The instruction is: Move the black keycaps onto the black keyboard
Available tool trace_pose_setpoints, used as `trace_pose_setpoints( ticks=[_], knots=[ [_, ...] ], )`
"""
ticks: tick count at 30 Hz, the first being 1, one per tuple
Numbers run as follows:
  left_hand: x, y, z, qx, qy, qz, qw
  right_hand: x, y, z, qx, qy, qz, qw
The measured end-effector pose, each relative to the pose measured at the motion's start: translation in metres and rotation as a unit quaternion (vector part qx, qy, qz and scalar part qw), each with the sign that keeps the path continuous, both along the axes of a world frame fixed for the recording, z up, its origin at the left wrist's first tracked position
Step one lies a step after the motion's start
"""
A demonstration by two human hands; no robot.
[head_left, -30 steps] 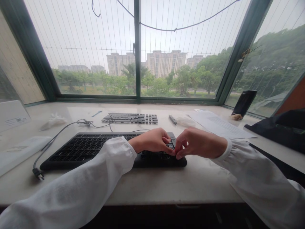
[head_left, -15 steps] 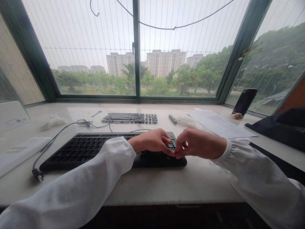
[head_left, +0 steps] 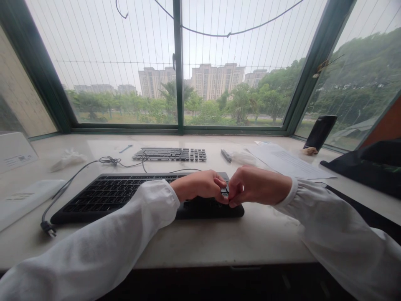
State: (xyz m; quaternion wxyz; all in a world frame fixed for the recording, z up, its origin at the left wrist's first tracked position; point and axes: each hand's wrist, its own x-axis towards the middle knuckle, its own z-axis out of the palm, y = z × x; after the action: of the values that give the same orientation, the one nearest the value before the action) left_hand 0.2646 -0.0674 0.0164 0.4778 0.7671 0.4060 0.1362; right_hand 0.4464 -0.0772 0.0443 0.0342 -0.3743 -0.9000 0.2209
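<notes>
The keyboard is set on the near bench; at its right end, the left hand and right hand are held close, presumably for precision; whether anything is grasped by the bent fingers cannot be told; far keycaps are rowed, apparently for order.

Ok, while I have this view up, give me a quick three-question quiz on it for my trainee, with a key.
1. Multiple choice: over which part of the black keyboard do the left hand and the right hand come together?
A) its left end
B) its middle
C) its right end

2. True or false: the cable plug lies near the left end of the black keyboard.

3. Fill in the gap: the rows of keycaps lie between the black keyboard and the ____.

Key: 1 C; 2 true; 3 window.
</notes>
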Motion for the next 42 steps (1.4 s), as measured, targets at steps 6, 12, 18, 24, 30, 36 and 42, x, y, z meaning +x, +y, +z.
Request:
trace_pose_setpoints(
  ticks=[6, 12, 18, 24, 30, 36, 42],
  knots=[
    [0.000, 0.002, 0.000, 0.000, 0.008, -0.014, 1.000, -0.001, 0.000, 0.000, -0.003, -0.012, -0.015, 1.000],
    [0.001, 0.002, 0.000, -0.005, -0.001, -0.016, 1.000, -0.004, -0.004, 0.004, 0.015, -0.025, -0.008, 1.000],
    [0.001, 0.002, -0.002, -0.013, -0.003, -0.011, 1.000, -0.003, -0.002, 0.002, 0.017, -0.013, 0.006, 1.000],
    [0.000, 0.000, -0.001, -0.023, -0.025, -0.010, 0.999, 0.002, 0.009, -0.006, -0.098, 0.013, -0.018, 0.995],
    [0.002, -0.002, 0.001, -0.030, -0.024, -0.005, 0.999, 0.001, 0.007, -0.005, -0.105, 0.021, -0.025, 0.994],
    [0.002, -0.004, 0.003, -0.026, -0.013, -0.002, 1.000, -0.006, -0.005, 0.005, -0.028, -0.030, -0.038, 0.998],
    [0.002, -0.001, 0.001, -0.031, -0.028, -0.019, 0.999, -0.005, -0.004, 0.004, -0.030, -0.032, -0.026, 0.999]
  ],
)
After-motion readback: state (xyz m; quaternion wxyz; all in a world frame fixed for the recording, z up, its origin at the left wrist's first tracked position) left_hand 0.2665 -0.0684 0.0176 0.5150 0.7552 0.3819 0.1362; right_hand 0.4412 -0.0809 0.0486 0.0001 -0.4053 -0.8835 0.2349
